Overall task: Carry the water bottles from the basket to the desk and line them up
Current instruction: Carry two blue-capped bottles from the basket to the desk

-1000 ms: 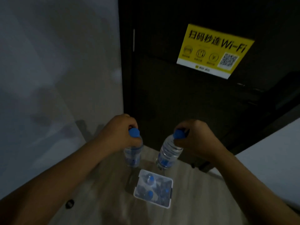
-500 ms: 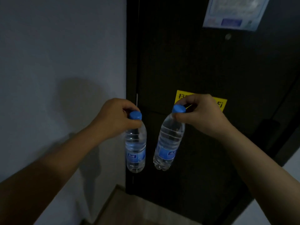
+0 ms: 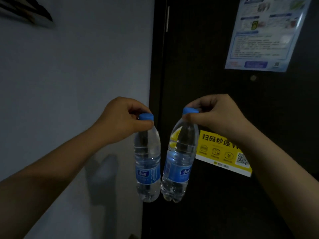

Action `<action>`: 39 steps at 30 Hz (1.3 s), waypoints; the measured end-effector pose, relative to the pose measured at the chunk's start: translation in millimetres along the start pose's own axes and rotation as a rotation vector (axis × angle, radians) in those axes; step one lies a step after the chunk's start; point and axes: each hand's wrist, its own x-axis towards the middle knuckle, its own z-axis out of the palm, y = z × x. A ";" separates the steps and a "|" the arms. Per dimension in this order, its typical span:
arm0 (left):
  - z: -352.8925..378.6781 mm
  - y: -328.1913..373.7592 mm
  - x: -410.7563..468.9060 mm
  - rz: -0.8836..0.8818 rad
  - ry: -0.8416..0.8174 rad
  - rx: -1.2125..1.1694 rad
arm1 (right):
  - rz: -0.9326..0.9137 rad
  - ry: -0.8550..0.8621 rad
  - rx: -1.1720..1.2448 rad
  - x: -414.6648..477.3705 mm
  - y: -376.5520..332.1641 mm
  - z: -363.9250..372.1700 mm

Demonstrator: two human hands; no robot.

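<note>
Our left hand (image 3: 120,121) pinches one clear plastic blue-capped water bottle (image 3: 147,163) at its neck, our right hand (image 3: 215,116) the second bottle (image 3: 179,161); both hang in mid-air before the dark door (image 3: 215,204). Full, they probably feel weighty and slick; gripping the bodies seems steadier.

Dim, bluish picture; arm shadows on the wall (image 3: 69,75), edges bowed.
</note>
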 end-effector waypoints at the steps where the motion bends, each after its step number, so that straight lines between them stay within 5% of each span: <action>1: -0.8 3.7 0.8 -0.014 0.023 0.015 | -0.022 -0.015 0.012 5.4 3.5 -0.7; 19: -39.0 76.1 -60.4 -0.382 0.362 0.408 | -0.350 -0.360 0.458 65.8 -5.0 58.8; 39: -160.4 251.2 -278.8 -0.681 0.761 0.943 | -0.679 -0.746 0.888 -50.5 -241.4 165.3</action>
